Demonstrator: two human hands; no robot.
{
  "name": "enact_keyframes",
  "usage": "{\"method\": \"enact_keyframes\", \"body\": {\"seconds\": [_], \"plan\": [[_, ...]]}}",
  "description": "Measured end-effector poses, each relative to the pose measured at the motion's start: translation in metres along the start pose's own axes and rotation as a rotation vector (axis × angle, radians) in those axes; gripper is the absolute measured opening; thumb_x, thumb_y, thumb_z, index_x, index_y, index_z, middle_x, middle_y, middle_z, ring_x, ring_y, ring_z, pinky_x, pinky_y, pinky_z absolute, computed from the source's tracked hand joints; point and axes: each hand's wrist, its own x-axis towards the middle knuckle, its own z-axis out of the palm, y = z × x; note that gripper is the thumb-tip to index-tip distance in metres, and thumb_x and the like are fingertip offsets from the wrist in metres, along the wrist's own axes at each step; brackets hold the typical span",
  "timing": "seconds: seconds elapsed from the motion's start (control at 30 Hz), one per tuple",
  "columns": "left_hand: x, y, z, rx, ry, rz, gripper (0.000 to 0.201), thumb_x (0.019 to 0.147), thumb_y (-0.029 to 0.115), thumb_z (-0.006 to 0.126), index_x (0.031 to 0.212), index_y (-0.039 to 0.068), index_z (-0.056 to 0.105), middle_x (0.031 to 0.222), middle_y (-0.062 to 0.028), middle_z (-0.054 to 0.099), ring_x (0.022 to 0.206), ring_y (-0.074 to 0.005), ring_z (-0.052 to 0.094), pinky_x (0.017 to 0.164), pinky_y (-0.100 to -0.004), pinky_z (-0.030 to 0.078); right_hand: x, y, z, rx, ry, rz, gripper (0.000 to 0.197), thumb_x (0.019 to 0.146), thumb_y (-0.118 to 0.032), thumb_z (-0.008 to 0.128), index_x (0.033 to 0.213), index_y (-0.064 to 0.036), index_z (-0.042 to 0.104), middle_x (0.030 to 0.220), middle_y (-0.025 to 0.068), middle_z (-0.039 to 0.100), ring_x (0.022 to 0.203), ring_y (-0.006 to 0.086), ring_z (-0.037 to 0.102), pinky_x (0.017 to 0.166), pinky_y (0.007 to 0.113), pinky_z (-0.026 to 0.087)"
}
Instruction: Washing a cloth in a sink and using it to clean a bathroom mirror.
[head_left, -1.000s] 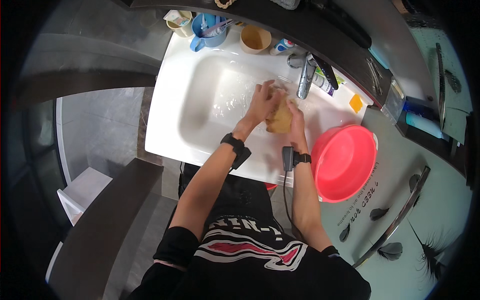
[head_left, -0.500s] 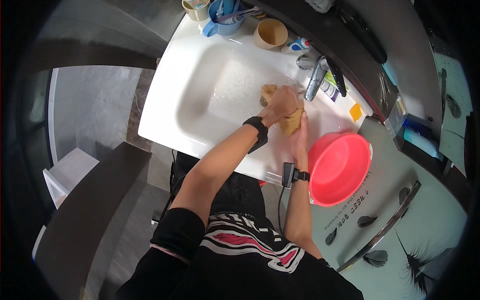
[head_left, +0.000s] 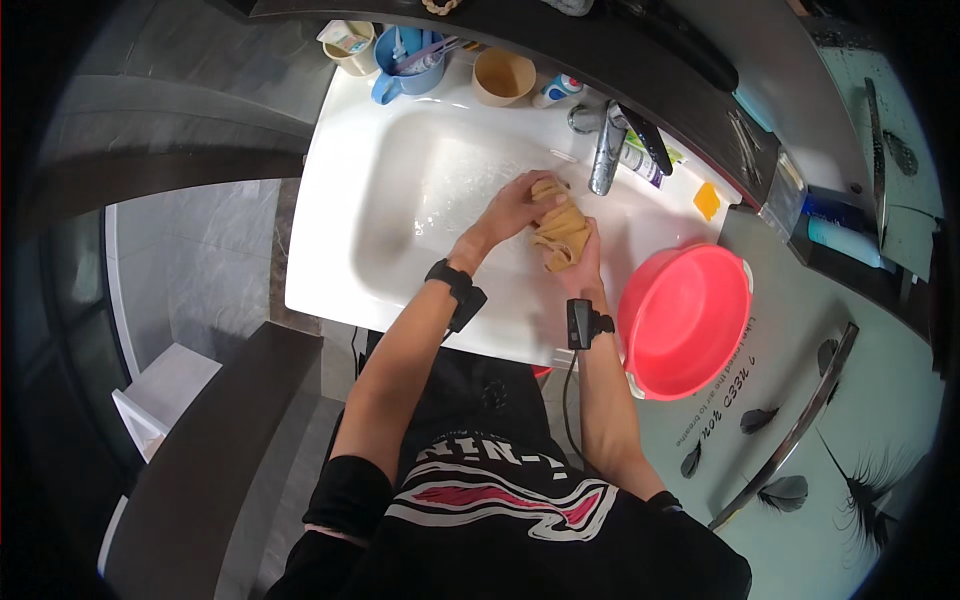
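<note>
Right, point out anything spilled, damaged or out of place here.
No spill or damage stands out. Only the pink plastic basin looks slightly odd: it partly hides the right edge of the white sink, and what supports it is hidden.

The head camera, the left of a pair worn side by side, looks steeply down from above the person's shirt. It faces the sink, with the left hand and right hand near mid-picture. It sits close, yet its fisheye reaches from the shelf at the top to the basin at right, bending straight edges toward the dark rim.
</note>
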Motion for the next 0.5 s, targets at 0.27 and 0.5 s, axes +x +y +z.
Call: {"method": "enact_keyframes", "body": {"seconds": [0.27,0.5], "plan": [[0.038,-0.012,0.017,0.62,0.072,0.329,0.046,0.091,0.039,0.066,0.121,0.004,0.062,0.109,-0.0216,0.069,0.098,-0.0387,0.066,0.087,-0.0451,0.052,0.004,-0.001,-0.041,-0.166,0.002,0.007,0.05,0.101,-0.053,0.042,0.122,-0.012,0.061,0.113,0.0053,0.067,0.101,0.0203,0.066,0.082,0.035,0.052],[0.046,-0.006,0.023,0.97,0.124,0.361,0.048,0.093,0.038,0.059,0.12,-0.001,0.058,0.098,-0.0249,0.069,0.093,-0.0441,0.066,0.086,-0.048,0.052,-0.017,-0.006,0.004,-0.439,0.079,-0.263,0.051,0.102,-0.053,0.045,0.126,-0.0093,0.057,0.11,0.0054,0.067,0.096,0.0192,0.067,0.081,0.034,0.052]]}}
